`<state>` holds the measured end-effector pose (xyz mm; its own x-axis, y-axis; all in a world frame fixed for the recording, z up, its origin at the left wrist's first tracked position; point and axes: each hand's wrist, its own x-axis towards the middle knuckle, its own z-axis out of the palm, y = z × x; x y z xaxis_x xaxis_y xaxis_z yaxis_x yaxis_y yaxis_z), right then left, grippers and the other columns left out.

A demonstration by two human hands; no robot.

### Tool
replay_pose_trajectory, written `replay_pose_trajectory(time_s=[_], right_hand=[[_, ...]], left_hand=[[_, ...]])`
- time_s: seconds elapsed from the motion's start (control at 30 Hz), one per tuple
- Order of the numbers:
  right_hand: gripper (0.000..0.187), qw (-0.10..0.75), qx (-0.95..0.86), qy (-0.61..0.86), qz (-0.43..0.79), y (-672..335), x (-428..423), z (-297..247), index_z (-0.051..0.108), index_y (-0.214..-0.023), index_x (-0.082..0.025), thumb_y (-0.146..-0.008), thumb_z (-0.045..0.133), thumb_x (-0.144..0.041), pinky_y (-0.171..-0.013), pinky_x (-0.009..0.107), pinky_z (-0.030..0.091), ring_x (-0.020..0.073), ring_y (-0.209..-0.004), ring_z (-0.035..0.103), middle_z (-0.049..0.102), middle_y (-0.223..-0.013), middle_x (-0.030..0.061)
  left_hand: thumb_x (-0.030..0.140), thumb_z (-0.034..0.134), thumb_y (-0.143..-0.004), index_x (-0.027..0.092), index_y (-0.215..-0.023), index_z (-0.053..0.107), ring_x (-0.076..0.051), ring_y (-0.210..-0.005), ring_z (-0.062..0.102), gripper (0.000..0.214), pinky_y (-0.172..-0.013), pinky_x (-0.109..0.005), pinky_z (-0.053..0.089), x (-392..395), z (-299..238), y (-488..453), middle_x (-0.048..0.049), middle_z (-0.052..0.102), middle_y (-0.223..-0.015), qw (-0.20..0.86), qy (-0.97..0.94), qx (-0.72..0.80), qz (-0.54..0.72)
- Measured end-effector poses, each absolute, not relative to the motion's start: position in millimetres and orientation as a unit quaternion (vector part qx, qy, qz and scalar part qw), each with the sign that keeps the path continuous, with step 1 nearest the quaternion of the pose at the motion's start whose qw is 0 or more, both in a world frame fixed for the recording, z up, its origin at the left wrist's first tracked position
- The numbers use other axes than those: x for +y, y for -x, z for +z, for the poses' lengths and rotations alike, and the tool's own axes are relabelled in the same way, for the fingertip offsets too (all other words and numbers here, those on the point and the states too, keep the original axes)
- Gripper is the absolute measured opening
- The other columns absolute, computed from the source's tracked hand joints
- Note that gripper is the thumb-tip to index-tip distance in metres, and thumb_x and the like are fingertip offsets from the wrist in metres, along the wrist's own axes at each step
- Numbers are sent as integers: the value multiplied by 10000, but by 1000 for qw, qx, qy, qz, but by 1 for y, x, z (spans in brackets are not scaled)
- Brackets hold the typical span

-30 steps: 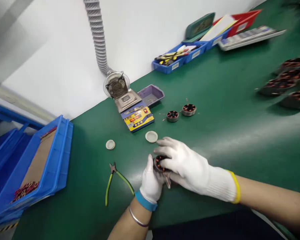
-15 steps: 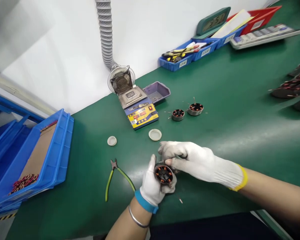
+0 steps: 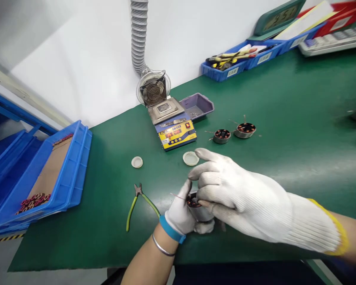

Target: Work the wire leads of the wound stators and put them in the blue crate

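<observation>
My left hand, in a white glove with a blue cuff, is wrapped round a motor stator. The stator is a round metal ring with copper windings inside. Above it is my right hand, in a white glove with a yellow cuff. Its index finger arches out while the thumb and lower fingers close together at the stator's open top. Whatever they pinch is hidden. A thin wire sticks out leftward over my left thumb. Green-handled cutters lie with handles spread, left of my left hand.
Two more stators, a smaller one and a larger one, lie beyond my hands. Near them stand a yellow-blue solder pot, a purple tray and two shallow dishes. Blue bins stand left; tool trays line the wall.
My right hand has come in over the stator and now covers much of its opening. The stator has tipped, showing more of its metal side. My view has swung a little left.
</observation>
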<state>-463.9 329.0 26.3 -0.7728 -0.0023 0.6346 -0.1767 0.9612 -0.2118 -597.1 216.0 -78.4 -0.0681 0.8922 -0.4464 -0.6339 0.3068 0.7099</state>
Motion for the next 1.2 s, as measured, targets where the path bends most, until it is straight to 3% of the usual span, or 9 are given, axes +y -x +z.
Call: replay_pose_trajectory(time_s=[0.07,0.2,0.33,0.43,0.57,0.73,0.87,1.0,1.2], right_hand=[[222,338,-935,-33,102,463,333,24,720,-819,-228,-962,562,-166,-1207,595,487,268,-1079,733,780,-997,89],[203,359,-927,-50,103,464,334,27,724,-861,-208,-962,562,-137,-1229,583,452,254,-1054,730,770,-982,100],[209,349,-924,-74,136,468,331,27,719,-890,-214,-967,546,-126,-1254,544,438,231,-1044,734,771,-989,76],[203,354,-922,-69,144,470,333,16,706,-857,-213,-970,556,-138,-1228,558,466,250,-1066,745,782,-1019,91],[181,351,-881,22,317,470,340,-10,684,-789,-226,-952,610,-194,-1053,463,607,267,-1100,763,797,-989,75],[394,378,-682,264,569,456,355,-40,673,-752,-226,-899,729,-587,-760,394,667,306,-958,792,808,-1011,114],[247,349,-817,162,430,443,349,-57,778,-883,-250,-931,756,-491,-970,454,650,334,-1176,750,808,-1090,119],[94,423,-867,30,261,451,331,-64,754,-1034,-275,-965,703,-236,-1177,515,545,246,-1080,778,810,-995,41],[134,461,-869,14,181,466,327,-58,698,-995,-261,-970,628,-149,-1185,544,530,230,-998,787,789,-906,31]], left_hand=[[746,665,-871,153,-843,742,-195,-483,584,599,-495,-312,446,212,-75,601,-72,708,-683,745,-143,343,553],[605,589,-994,195,-737,698,-208,-798,727,496,-817,-355,568,210,-58,608,-54,762,-835,622,-35,298,723],[603,582,-996,210,-777,718,-238,-936,733,471,-949,-367,529,217,-63,604,-54,745,-814,636,-15,318,703],[595,696,-918,158,-889,752,-248,-762,711,442,-734,-352,534,219,-77,596,-71,714,-723,695,-46,351,626],[702,807,-757,179,-750,666,-136,-463,511,542,-429,-260,290,215,-79,587,-14,622,-602,696,-60,371,611],[608,565,-977,166,-674,633,-87,-356,354,541,-416,-250,210,214,-59,589,-35,596,-560,646,-6,390,656],[591,512,-1019,168,-655,600,-65,-343,277,566,-413,-240,207,215,-51,596,-5,530,-529,600,50,373,706],[583,491,-1037,162,-650,588,-50,-346,252,580,-412,-229,184,216,-49,597,-7,536,-539,592,51,365,717],[544,433,-1066,162,-665,601,-59,-349,238,579,-407,-233,184,217,-45,594,2,502,-525,610,51,357,706]])
